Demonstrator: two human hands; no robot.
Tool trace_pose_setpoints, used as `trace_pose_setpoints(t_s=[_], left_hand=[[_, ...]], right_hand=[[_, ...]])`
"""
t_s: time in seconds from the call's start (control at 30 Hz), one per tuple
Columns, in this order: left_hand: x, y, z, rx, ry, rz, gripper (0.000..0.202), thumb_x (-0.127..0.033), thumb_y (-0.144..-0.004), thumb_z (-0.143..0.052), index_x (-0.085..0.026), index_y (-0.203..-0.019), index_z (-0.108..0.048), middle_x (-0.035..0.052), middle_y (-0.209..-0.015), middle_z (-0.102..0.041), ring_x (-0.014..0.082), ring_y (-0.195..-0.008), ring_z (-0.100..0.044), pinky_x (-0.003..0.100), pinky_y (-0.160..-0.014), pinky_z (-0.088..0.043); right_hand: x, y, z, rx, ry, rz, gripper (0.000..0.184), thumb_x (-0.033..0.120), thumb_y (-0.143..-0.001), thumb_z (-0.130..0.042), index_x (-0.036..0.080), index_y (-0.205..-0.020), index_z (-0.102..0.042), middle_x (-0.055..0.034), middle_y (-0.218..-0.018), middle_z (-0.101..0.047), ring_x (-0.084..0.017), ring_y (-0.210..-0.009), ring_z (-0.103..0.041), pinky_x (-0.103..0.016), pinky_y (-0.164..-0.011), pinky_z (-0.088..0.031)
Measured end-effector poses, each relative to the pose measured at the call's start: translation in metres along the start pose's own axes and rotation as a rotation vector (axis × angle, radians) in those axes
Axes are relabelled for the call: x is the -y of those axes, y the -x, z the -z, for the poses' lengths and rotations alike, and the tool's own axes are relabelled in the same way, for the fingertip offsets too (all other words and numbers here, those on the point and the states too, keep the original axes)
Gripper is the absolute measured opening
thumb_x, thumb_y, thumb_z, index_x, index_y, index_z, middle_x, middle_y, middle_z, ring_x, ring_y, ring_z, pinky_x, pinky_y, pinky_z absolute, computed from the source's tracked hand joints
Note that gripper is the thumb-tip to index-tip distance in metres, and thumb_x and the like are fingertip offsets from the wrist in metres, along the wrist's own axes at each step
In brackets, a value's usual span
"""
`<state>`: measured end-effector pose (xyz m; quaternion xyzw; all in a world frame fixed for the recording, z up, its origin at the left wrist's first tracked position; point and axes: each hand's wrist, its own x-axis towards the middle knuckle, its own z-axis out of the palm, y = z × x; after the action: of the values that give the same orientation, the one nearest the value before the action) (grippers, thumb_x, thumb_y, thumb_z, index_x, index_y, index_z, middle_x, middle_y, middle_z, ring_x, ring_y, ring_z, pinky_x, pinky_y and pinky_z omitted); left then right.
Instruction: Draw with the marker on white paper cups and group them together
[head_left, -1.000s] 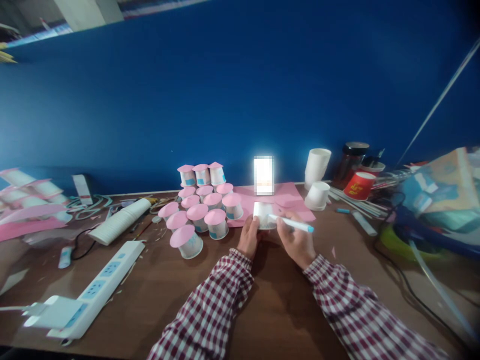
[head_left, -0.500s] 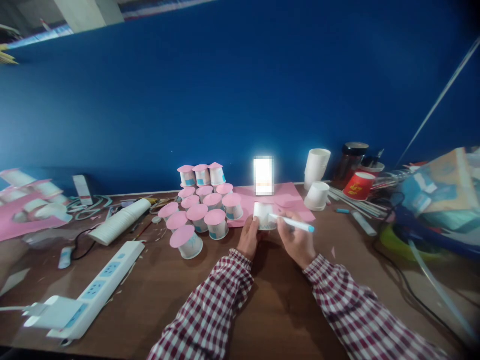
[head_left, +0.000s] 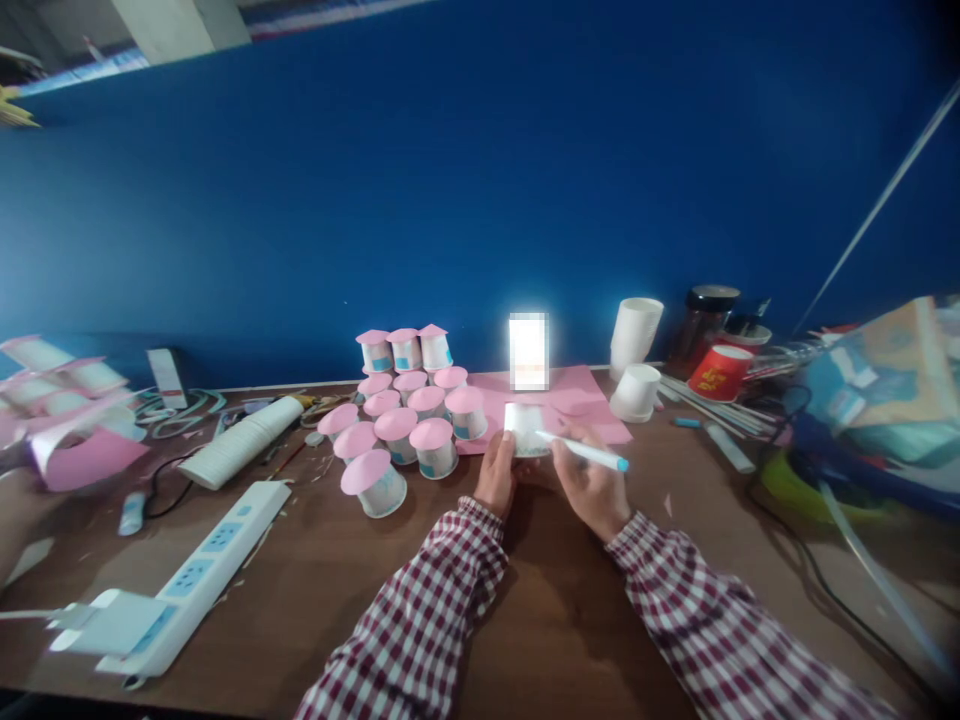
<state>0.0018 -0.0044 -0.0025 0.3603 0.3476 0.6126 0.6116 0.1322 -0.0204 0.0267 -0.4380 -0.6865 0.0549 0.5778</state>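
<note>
White paper cup [head_left: 525, 430], apparently upside down, sits mid-bench in front of the pink sheet [head_left: 600, 415], faint bluish marks near its lower edge. Left hand [head_left: 496, 475] grips it from the side, thumb on the wall; remaining fingers mostly hidden, so can't tell how firm. Right hand [head_left: 592, 487] closed round a white marker [head_left: 589, 452], blue tail end pointing right, nib end at the cup's side; contact or tiny gap, can't tell.

Risks, my read:
- Thin cup wall: too hard a squeeze or too much nib pressure could dent it, and the line would go crooked.
- Loose left grip: cup could roll under the nib, line skids.
- Wet ink: if the left fingers turn the cup across fresh marks, smear likely.
- Left sleeve [head_left: 427, 590] lies not far from the front pink-topped cup [head_left: 375, 485]; an elbow swing left could knock it into its close-packed neighbours. Can't tell whether the tops are fixed on, so one might slide off.
- Reaching right carelessly could tip the white cup stack [head_left: 635, 340], which stands tall and leans slightly, beside the single upturned cup [head_left: 636, 393].

Far left: another person's hand [head_left: 16, 510], blurred, by pink paper [head_left: 90, 447]; well apart from this work.
</note>
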Motion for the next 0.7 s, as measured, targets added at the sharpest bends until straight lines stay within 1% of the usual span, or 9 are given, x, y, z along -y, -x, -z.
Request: trace_pose_setpoints(t_s=[0.13, 0.27, 0.43, 0.7], left_hand=[[0.0011, -0.0009, 0.0001, 0.004, 0.012, 0.0, 0.038, -0.049, -0.08, -0.056, -0.015, -0.097, -0.056, 0.0091, -0.094, -0.065, 0.0179, -0.08, -0.062, 0.028, -0.068, -0.051], [0.0015, -0.0014, 0.0008, -0.007, 0.006, 0.015, 0.039, -0.047, -0.08, -0.057, -0.015, -0.1, -0.058, 0.0093, -0.096, -0.065, 0.0185, -0.082, -0.062, 0.03, -0.071, -0.052], [0.0008, -0.0006, 0.0005, -0.01, -0.007, 0.017, 0.043, -0.048, -0.08, -0.056, -0.014, -0.105, -0.059, 0.0103, -0.1, -0.064, 0.0195, -0.084, -0.062, 0.033, -0.073, -0.052], [0.0023, -0.0015, 0.0014, -0.005, 0.004, 0.01, 0.04, -0.047, -0.08, -0.056, -0.014, -0.103, -0.059, 0.009, -0.097, -0.065, 0.0188, -0.083, -0.062, 0.032, -0.074, -0.052]], right_hand=[[0.0006, 0.0012, -0.0003, 0.007, 0.033, 0.021, 0.011, 0.028, -0.087, -0.051, 0.019, -0.085, -0.058, -0.0027, -0.074, -0.063, -0.014, -0.066, -0.06, -0.025, -0.065, -0.05], [-0.004, 0.0009, -0.0003, -0.012, 0.016, -0.002, 0.012, 0.028, -0.087, -0.052, 0.018, -0.09, -0.058, -0.0036, -0.078, -0.065, -0.015, -0.068, -0.061, -0.026, -0.065, -0.051], [-0.0073, 0.0, -0.0006, 0.0, -0.006, -0.029, 0.013, 0.028, -0.087, -0.051, 0.018, -0.09, -0.057, -0.0038, -0.078, -0.065, -0.015, -0.07, -0.063, -0.026, -0.065, -0.051], [-0.0062, 0.0002, -0.0002, 0.003, 0.001, -0.022, 0.013, 0.029, -0.087, -0.051, 0.018, -0.089, -0.057, -0.0036, -0.078, -0.065, -0.015, -0.069, -0.062, -0.026, -0.066, -0.051]])
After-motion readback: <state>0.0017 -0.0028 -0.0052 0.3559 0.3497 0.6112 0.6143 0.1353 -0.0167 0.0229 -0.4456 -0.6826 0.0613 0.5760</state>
